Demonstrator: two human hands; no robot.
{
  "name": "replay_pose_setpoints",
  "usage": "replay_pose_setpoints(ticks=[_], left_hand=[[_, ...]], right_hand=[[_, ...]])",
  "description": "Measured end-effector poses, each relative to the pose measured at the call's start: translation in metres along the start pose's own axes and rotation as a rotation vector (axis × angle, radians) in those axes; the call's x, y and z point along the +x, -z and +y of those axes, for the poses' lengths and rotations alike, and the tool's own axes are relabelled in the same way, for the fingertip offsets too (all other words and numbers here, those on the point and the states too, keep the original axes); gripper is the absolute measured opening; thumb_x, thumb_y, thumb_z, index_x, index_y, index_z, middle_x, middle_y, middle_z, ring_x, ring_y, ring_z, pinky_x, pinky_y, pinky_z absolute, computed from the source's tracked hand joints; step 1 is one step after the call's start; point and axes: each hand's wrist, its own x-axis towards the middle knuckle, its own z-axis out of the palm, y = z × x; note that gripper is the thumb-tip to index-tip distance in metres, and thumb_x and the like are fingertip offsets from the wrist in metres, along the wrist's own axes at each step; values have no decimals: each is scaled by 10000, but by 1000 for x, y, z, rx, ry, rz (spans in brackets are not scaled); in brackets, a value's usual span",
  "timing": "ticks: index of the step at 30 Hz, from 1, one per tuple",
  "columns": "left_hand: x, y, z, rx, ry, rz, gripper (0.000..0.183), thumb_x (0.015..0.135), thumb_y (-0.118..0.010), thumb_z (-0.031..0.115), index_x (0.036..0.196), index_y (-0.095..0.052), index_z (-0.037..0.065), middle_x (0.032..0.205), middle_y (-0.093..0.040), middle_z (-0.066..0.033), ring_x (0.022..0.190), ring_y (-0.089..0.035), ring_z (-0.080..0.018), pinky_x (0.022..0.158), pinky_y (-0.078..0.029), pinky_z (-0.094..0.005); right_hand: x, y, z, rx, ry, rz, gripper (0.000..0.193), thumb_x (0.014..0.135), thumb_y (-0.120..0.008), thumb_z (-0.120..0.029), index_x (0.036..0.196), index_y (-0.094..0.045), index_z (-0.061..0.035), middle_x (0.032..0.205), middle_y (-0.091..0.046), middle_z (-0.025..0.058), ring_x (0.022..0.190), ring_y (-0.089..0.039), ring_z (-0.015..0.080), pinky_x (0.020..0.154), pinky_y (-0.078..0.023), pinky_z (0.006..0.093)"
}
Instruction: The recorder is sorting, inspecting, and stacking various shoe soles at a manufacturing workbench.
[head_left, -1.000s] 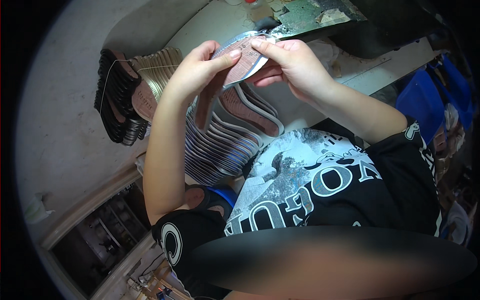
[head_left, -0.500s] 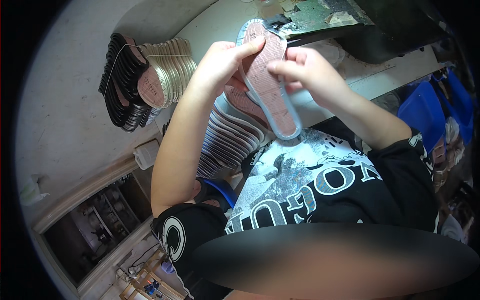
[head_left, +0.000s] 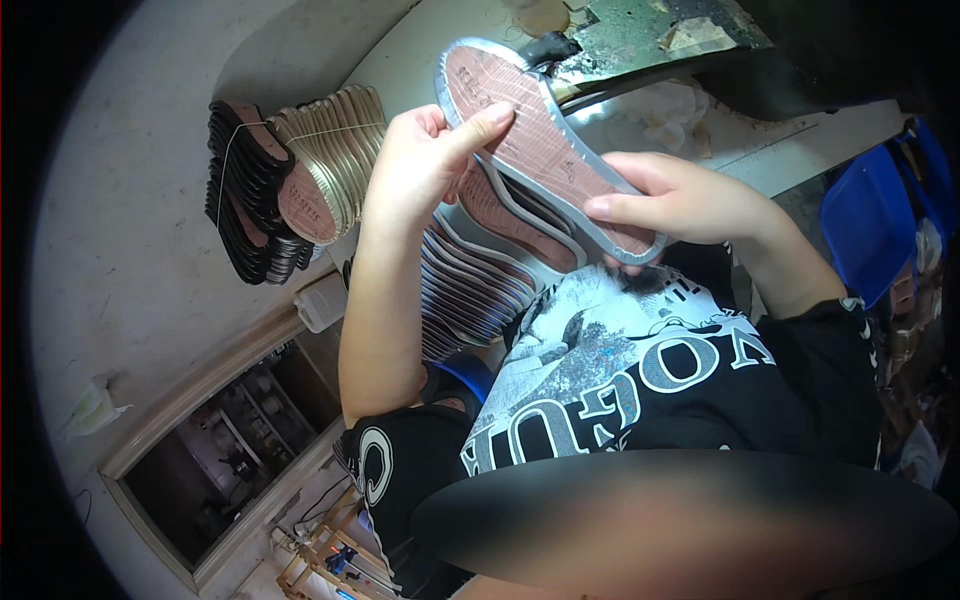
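Between my two hands is a shoe insole (head_left: 545,150) with a pinkish-brown face and a silvery-grey edge, tilted from upper left to lower right. My left hand (head_left: 425,150) grips its upper left side, thumb flat on the pink face and fingers underneath. Around the lower right end closes my right hand (head_left: 680,195), thumb on top, fingertips showing below the edge. Just under the held piece, a row of similar insoles (head_left: 470,280) stands packed side by side, partly hidden by my left arm and the held insole.
Tied bundles of black insoles (head_left: 240,190) and gold insoles (head_left: 335,145) stand at the left by the wall. Behind the held insole is a white worktable (head_left: 780,160) with a worn green board (head_left: 650,40). Blue plastic bins (head_left: 870,225) sit at the right.
My right hand has shifted down from the insole's middle to its lower end and now grips it. The insole has turned, its lower end swinging right. The view has shifted slightly.
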Motion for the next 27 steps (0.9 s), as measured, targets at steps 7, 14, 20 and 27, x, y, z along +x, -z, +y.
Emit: replay_pose_setpoints(ticks=[7, 14, 20, 27], left_hand=[[15, 8, 6, -62, -69, 94, 438, 747, -774, 451, 698, -627, 41, 540, -512, 29, 424, -401, -33, 381, -278, -204], [-7, 3, -27, -668, -248, 217, 291, 944, -550, 303, 928, -589, 16, 654, -573, -13, 505, -501, -74, 445, -376, -210], [-59, -17, -26, -764, -464, 225, 339, 962, -500, 214, 1173, -549, -47, 1032, -651, -132, 895, -653, -162, 782, -518, -282], [-79, -39, -24, -519, -547, 417, 268, 906, -586, 122, 1100, -597, -63, 1025, -641, -89, 879, -600, -138, 811, -452, -258]], right_hand=[[-2, -3, -17, 193, -36, 96, 338, 976, -492, -334, 1020, -557, -5, 717, -650, 87, 461, -578, 56, 370, -398, 143], [16, -48, -21, 136, 162, 135, 281, 971, -507, -291, 940, -579, -21, 672, -583, 10, 508, -535, 66, 432, -406, 198], [20, -53, -18, -325, 365, 164, 265, 925, -594, -278, 894, -611, -16, 692, -598, 73, 626, -571, 136, 570, -449, 288], [30, -50, -40, -613, 774, 579, 163, 851, -647, -148, 902, -653, 7, 733, -633, 115, 662, -626, 242, 628, -499, 320]])
